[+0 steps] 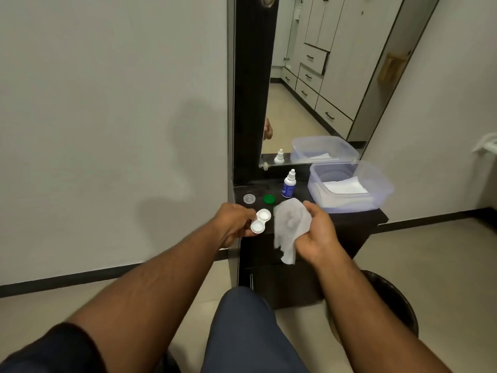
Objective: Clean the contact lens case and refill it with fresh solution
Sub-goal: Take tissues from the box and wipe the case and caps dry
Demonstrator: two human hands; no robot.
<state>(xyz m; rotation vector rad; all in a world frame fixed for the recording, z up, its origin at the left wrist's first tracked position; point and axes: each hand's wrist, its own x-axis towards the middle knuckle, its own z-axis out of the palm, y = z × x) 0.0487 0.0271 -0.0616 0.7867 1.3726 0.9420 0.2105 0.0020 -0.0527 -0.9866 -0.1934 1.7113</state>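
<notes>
Centre of frame, left hand (233, 223) pinches the white contact lens case (260, 221) by its left edge, both wells facing up, caps off. Case hangs over the front left corner of the dark cabinet top (349, 217), partly past the edge.

Right hand (313, 232) grips a crumpled white tissue (289, 227) just right of the case; not touching it yet, as far as I can tell.

Behind the hands: clear cap (249, 198) and green cap (268, 199) lie loose near the back left of the top, solution bottle (288, 184) upright just right of them, nozzle uncapped by the look of it. Clear plastic tub (349, 185) with folded white tissues at right. Black bin (390, 300) on the floor, lower right.

Risks:
- Edge pinch is weak; wiping pressure from the tissue could twist the case out, and it'd drop to the floor, not the top.
- Tissue tail hangs low; a sweep could knock the caps off the left edge or tip the bottle.
- Tissue lint left in the wells would contaminate the refill.
- Can't tell whether the wells are dry.
</notes>
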